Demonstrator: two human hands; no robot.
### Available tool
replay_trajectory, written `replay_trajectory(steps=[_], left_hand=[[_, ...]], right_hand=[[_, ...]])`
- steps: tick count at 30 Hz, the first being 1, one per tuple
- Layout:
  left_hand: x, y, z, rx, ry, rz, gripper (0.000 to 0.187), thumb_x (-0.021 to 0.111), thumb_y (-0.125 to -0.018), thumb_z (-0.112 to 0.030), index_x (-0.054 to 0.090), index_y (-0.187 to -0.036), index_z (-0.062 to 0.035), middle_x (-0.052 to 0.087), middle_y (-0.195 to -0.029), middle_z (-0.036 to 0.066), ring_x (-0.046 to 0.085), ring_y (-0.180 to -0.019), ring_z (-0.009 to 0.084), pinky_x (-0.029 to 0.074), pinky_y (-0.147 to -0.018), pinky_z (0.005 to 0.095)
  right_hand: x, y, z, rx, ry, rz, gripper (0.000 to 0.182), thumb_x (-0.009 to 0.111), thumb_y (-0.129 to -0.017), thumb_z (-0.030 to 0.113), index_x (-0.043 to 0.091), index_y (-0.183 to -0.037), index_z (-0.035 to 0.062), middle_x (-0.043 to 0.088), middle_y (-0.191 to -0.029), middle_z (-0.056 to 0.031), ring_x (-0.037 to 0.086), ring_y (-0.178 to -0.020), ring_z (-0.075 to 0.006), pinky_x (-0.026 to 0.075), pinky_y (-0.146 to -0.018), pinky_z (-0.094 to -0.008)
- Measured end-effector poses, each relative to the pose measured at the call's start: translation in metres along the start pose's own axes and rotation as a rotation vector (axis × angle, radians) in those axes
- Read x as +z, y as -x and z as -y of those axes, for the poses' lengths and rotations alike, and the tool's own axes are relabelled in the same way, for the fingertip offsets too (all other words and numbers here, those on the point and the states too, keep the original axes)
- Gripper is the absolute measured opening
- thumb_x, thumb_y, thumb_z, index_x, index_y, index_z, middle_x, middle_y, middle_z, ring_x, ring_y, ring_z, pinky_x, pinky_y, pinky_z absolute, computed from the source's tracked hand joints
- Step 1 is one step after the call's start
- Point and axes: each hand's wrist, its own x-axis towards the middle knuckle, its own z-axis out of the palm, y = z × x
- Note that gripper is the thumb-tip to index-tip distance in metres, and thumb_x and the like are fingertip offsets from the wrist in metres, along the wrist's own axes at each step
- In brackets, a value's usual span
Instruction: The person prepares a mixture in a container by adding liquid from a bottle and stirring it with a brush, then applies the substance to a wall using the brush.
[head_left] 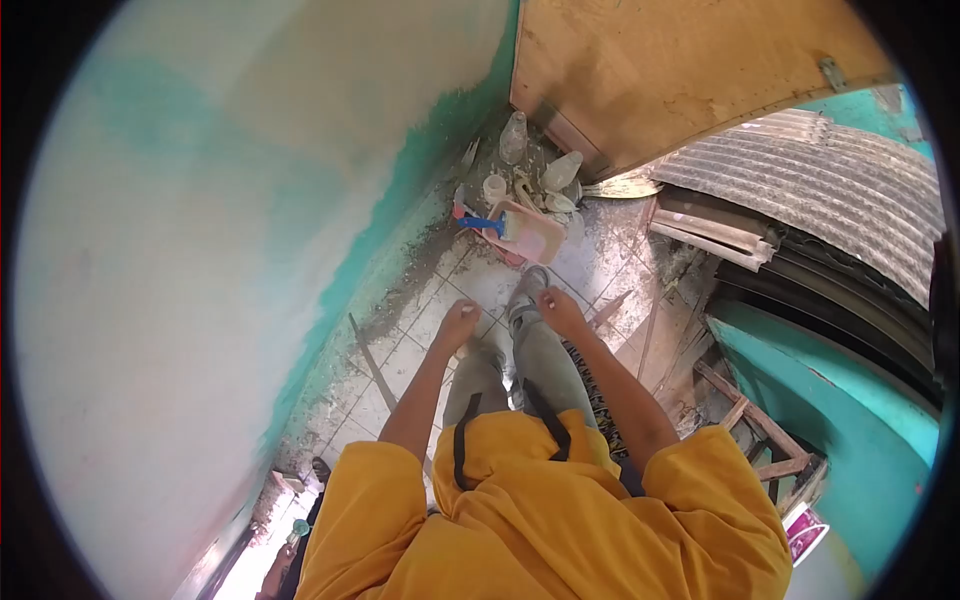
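Observation:
My left hand [460, 324] hangs in front of my left leg with its fingers curled closed. My right hand [562, 310] is closed too, beside my right shin. Whatever either fist may hold is hidden. Past my feet, a pinkish tray [541, 238] lies on the tiled floor, and a blue-handled brush [484, 224] rests across its left side. Neither hand touches the tray or the brush. Behind them stand a pale plastic bottle [513, 140], a second bottle [563, 172] leaning over, and a small white cup [495, 188].
A partly painted wall [200, 250] runs along my left. A wooden panel [690, 70] stands ahead. Corrugated sheets [800, 180] are stacked at right, near a wooden frame [765, 435]. Strips of wood lie on the dusty tiles [410, 355]. Another person's arm [278, 570] shows at lower left.

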Motion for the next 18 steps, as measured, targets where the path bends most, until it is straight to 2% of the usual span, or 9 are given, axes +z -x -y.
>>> replay_trajectory(steps=[2, 3, 5, 8, 9, 11, 12, 14, 18], left_hand=[[-0.008, 0.033, -0.003, -0.048, 0.102, -0.125, 0.050, 0.067, -0.095, -0.031, 0.054, -0.136, -0.0055, 0.067, -0.081, 0.009, 0.064, -0.073, 0.0173, 0.051, -0.067, 0.0331], [0.018, -0.085, -0.072, 0.063, 0.148, -0.101, 0.050, 0.067, -0.095, -0.031, 0.054, -0.136, -0.0055, 0.067, -0.081, 0.009, 0.064, -0.073, 0.0173, 0.051, -0.067, 0.0331], [0.003, -0.091, -0.069, 0.022, 0.138, -0.082, 0.056, 0.063, -0.098, -0.037, 0.046, -0.146, -0.0141, 0.068, -0.103, 0.009, 0.066, -0.081, 0.0159, 0.050, -0.061, 0.0298], [-0.005, -0.108, -0.079, -0.059, 0.279, -0.102, 0.061, 0.065, -0.095, -0.031, 0.041, -0.149, -0.0160, 0.068, -0.110, 0.007, 0.064, -0.082, 0.0158, 0.050, -0.065, 0.0314], [-0.007, -0.117, -0.084, -0.063, 0.274, -0.097, 0.061, 0.065, -0.095, -0.031, 0.041, -0.149, -0.0160, 0.068, -0.110, 0.007, 0.064, -0.082, 0.0158, 0.050, -0.065, 0.0314], [-0.012, -0.133, -0.089, -0.095, 0.359, -0.060, 0.070, 0.067, -0.089, -0.025, 0.037, -0.152, -0.0184, 0.067, -0.118, 0.005, 0.063, -0.086, 0.0162, 0.050, -0.071, 0.0337], [-0.011, -0.140, -0.088, -0.096, 0.349, -0.048, 0.070, 0.067, -0.089, -0.025, 0.037, -0.152, -0.0184, 0.067, -0.118, 0.005, 0.063, -0.086, 0.0162, 0.050, -0.071, 0.0337], [-0.008, -0.150, -0.082, 0.050, 0.481, -0.080, 0.076, 0.067, -0.084, -0.022, 0.035, -0.153, -0.0201, 0.065, -0.122, 0.005, 0.062, -0.092, 0.0148, 0.050, -0.075, 0.0357], [-0.016, -0.178, -0.069, -0.009, 0.399, 0.088, 0.082, 0.067, -0.082, -0.025, 0.030, -0.156, -0.0210, 0.061, -0.128, 0.005, 0.060, -0.100, 0.0144, 0.049, -0.079, 0.0388]], right_hand=[[0.014, 0.015, 0.041, -0.084, -0.022, -0.015, 0.023, 0.063, -0.091, 0.017, 0.066, -0.111, 0.0064, 0.071, -0.100, -0.0208, 0.070, -0.092, -0.0374, 0.055, -0.082, -0.0472], [-0.065, -0.085, 0.028, -0.124, 0.065, -0.092, 0.023, 0.063, -0.091, 0.017, 0.066, -0.111, 0.0064, 0.071, -0.100, -0.0208, 0.070, -0.092, -0.0374, 0.055, -0.082, -0.0472], [-0.051, -0.106, 0.056, -0.200, 0.148, -0.055, 0.032, 0.063, -0.089, 0.017, 0.063, -0.120, 0.0091, 0.071, -0.103, -0.0199, 0.070, -0.094, -0.0378, 0.055, -0.082, -0.0471], [-0.039, -0.138, 0.099, -0.204, 0.193, 0.072, 0.042, 0.061, -0.090, 0.018, 0.058, -0.131, 0.0143, 0.071, -0.100, -0.0190, 0.069, -0.090, -0.0374, 0.054, -0.080, -0.0447], [-0.035, -0.151, 0.110, -0.197, 0.188, 0.070, 0.042, 0.061, -0.090, 0.018, 0.058, -0.131, 0.0143, 0.071, -0.100, -0.0190, 0.069, -0.090, -0.0374, 0.054, -0.080, -0.0447], [-0.018, -0.170, 0.125, -0.159, 0.221, 0.151, 0.052, 0.062, -0.088, 0.021, 0.053, -0.139, 0.0218, 0.070, -0.097, -0.0175, 0.069, -0.093, -0.0364, 0.054, -0.079, -0.0458], [-0.007, -0.178, 0.125, -0.148, 0.216, 0.142, 0.052, 0.062, -0.088, 0.021, 0.053, -0.139, 0.0218, 0.070, -0.097, -0.0175, 0.069, -0.093, -0.0364, 0.054, -0.079, -0.0458], [0.011, -0.192, 0.122, -0.271, 0.273, 0.070, 0.048, 0.063, -0.087, 0.024, 0.054, -0.134, 0.0196, 0.070, -0.096, -0.0157, 0.069, -0.093, -0.0344, 0.055, -0.078, -0.0464], [0.007, -0.192, 0.118, -0.222, 0.427, 0.082, 0.039, 0.064, -0.088, 0.027, 0.057, -0.125, 0.0168, 0.071, -0.097, -0.0137, 0.070, -0.093, -0.0327, 0.055, -0.077, -0.0463]])
